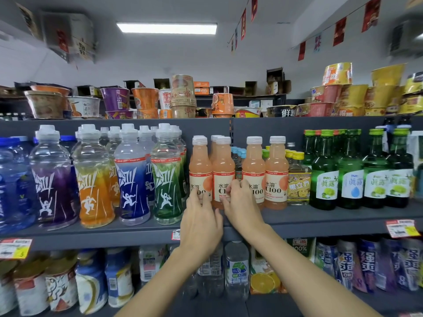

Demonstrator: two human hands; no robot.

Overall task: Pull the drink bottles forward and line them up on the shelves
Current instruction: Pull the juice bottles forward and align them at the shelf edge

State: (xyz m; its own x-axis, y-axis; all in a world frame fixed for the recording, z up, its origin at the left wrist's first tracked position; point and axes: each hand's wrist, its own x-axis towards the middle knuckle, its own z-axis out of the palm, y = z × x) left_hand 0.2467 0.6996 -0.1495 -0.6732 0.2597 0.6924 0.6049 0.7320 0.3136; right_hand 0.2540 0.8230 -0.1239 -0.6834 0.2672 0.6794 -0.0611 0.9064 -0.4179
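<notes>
The pink juice bottles stand in a row on the middle shelf, between sports drinks and green glass bottles. They look full, so probably hefty, with smooth plastic best held at the labelled waist. The left hand lies with straightish fingers against the first pink bottle. The right hand curls round the second pink bottle.

Looked like a small grocery shop: grey shelves packed with rows of drink bottles facing out, price tags clipped to the shelf edges, instant noodle cups stacked along the top, paper pennants strung under the ceiling, a flat ceiling light overhead
</notes>
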